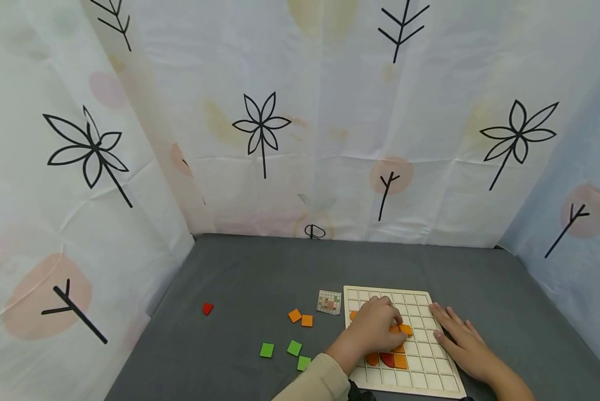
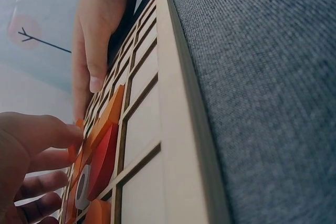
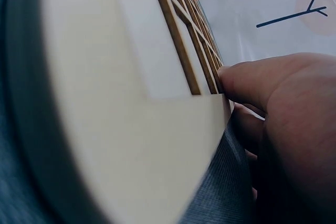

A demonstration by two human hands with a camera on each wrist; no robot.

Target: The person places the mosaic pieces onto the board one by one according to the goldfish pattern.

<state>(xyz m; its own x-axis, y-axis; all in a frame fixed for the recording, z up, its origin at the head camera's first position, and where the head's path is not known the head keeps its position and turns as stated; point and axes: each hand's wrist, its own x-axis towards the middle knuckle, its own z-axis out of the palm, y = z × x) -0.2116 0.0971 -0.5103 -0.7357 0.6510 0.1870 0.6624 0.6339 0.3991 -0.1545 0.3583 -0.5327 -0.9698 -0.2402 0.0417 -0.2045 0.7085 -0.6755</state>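
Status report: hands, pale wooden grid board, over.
Left hand pinching flat orange tile over board; right hand against board's right edge; left hand partly blocks head view.

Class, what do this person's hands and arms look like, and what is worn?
The left hand is ungloved and comes out of a plain beige sleeve; a black item, unclear what, shows beside it. The right hand is ungloved, its visible forearm bare.

The board [image 1: 417, 312] in front of me looks like pale wood, smooth and matt, and the red piece [image 2: 105, 156] on it is smooth with a slight sheen. The far curtain [image 1: 340, 128] is creased, faintly glossy cloth. The tablecloth [image 2: 252, 103] is rough and woven; my left sleeve [image 1: 322, 384] is matt fabric.
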